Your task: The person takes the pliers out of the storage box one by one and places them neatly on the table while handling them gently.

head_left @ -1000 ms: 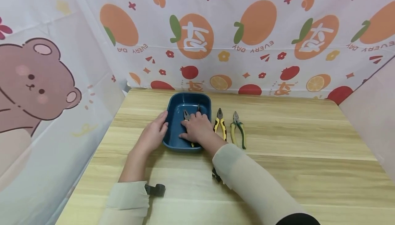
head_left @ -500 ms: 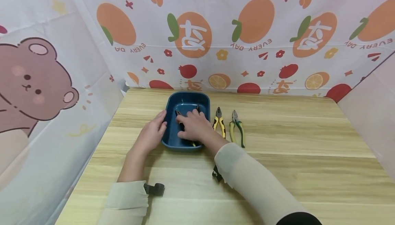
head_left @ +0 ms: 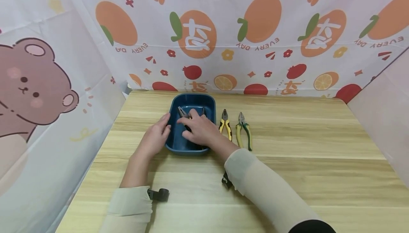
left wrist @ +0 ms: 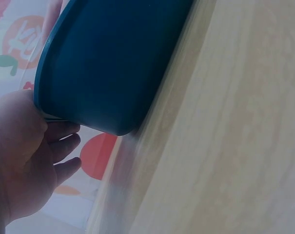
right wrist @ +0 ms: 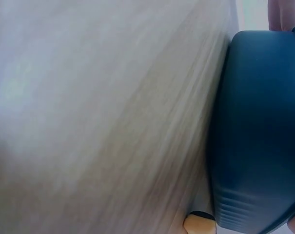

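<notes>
A dark blue tray (head_left: 208, 99) stands on the wooden table. The straight fingers of my left hand (head_left: 154, 137) lie along its left wall; in the left wrist view that hand (left wrist: 28, 156) is beside the tray's outer wall (left wrist: 108, 63). Reaching down inside the tray, my right hand (head_left: 204, 130) has thumb and fingers around a pair of pliers (head_left: 181, 112). The metal jaws of those pliers point up and left, and the hand hides most of the handles. Another tool's dark tip (head_left: 203, 110) shows behind the fingers, its rest hidden.
Right of the tray lie yellow-and-black pliers (head_left: 225, 115), their handle ends partly behind my right wrist, and green-and-yellow pliers (head_left: 241, 118). A patterned cloth (head_left: 262, 59) hangs behind the table (head_left: 306, 133). Another cloth with a bear (head_left: 35, 84) hangs at the left.
Inside the tray, the pliers' jaws have swung left and away from me along with my right hand's fingers. My left hand stays at the tray's side. The head view has shifted slightly.
</notes>
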A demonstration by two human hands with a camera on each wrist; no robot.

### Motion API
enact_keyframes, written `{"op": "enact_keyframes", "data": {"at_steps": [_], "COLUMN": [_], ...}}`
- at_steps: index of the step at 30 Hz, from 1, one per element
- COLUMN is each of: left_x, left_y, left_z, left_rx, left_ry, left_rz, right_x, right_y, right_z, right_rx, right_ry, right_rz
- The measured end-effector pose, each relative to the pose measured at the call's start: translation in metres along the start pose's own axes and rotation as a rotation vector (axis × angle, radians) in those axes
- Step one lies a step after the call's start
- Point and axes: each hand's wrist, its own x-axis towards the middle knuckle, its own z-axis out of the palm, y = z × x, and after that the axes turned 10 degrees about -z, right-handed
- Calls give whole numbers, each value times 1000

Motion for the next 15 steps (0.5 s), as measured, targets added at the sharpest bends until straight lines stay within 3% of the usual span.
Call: {"op": "enact_keyframes", "data": {"at_steps": [6, 15], "left_x": [1, 1], "left_y": [-2, 0], "left_z": [1, 1], "left_rx": [0, -3], "left_ry": [16, 18], "left_rz": [14, 15], "right_x": [-2, -2], "right_y": [-2, -1], "right_z": [-1, -1], "right_rx": [61, 42], "right_ry": [19, 36], "right_rz": [-24, -54]}}
